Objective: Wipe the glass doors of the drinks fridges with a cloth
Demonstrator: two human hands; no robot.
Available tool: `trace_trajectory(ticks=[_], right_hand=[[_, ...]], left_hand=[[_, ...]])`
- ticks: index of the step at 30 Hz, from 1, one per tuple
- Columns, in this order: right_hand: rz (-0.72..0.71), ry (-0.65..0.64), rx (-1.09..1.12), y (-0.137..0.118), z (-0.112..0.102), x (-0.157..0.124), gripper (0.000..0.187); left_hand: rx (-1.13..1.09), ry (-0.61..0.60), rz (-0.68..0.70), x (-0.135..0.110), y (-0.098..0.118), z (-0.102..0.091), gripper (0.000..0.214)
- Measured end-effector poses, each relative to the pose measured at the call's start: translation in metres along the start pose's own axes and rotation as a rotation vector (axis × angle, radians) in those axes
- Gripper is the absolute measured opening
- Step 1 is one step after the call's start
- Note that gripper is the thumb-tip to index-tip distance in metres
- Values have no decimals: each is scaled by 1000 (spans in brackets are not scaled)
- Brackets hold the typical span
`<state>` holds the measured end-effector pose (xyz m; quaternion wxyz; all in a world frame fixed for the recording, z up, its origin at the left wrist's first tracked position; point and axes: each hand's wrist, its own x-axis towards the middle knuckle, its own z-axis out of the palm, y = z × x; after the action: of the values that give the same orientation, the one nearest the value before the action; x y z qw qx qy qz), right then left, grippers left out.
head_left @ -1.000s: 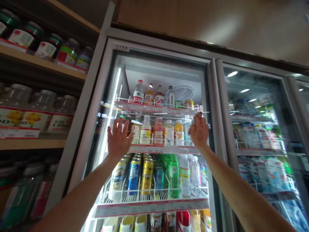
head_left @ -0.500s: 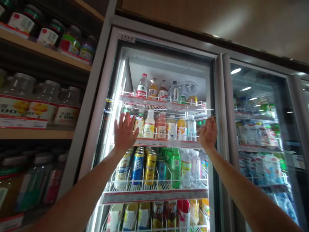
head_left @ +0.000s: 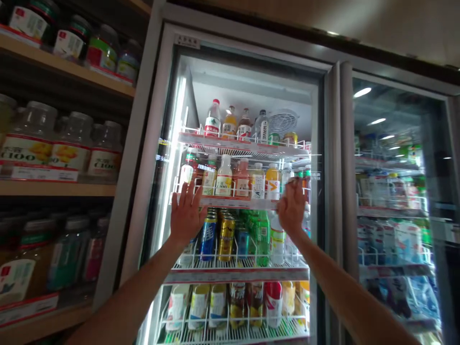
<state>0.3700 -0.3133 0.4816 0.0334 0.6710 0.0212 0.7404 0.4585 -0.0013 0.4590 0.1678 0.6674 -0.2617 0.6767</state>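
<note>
My left hand (head_left: 187,213) is raised, fingers spread and palm forward, at the left part of the glass door (head_left: 247,79) of a lit drinks fridge. It looks flat on the glass, though contact is hard to confirm. Further right, my right hand (head_left: 292,208) is also up at the door, its fingers curled. A small brownish thing (head_left: 295,179) shows at its fingertips; its kind is blurred. Behind the glass, bottles (head_left: 224,179) stand on a wire shelf (head_left: 223,202), with cans (head_left: 208,239) and a green bottle (head_left: 263,239) on the shelf below.
Wooden shelves (head_left: 64,188) with large-lidded bottles (head_left: 32,134) stand to the left. A second glass-door fridge (head_left: 391,201) adjoins on the right, past the metal door frames (head_left: 338,191). More bottles (head_left: 237,306) fill the low fridge shelf.
My right hand has moved left and down across the glass, with the brownish thing at its fingertips. My left hand sits slightly lower against the shelves. The view has shifted a little.
</note>
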Motion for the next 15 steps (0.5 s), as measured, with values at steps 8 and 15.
trace_trajectory(ticks=[8, 15], right_hand=[[201, 149, -39, 6, -5, -12, 47], [-47, -55, 12, -7, -6, -32, 44]], left_hand=[[-8, 25, -12, -3, 4, 1, 59], [-23, 37, 2, -5, 0, 2, 58]])
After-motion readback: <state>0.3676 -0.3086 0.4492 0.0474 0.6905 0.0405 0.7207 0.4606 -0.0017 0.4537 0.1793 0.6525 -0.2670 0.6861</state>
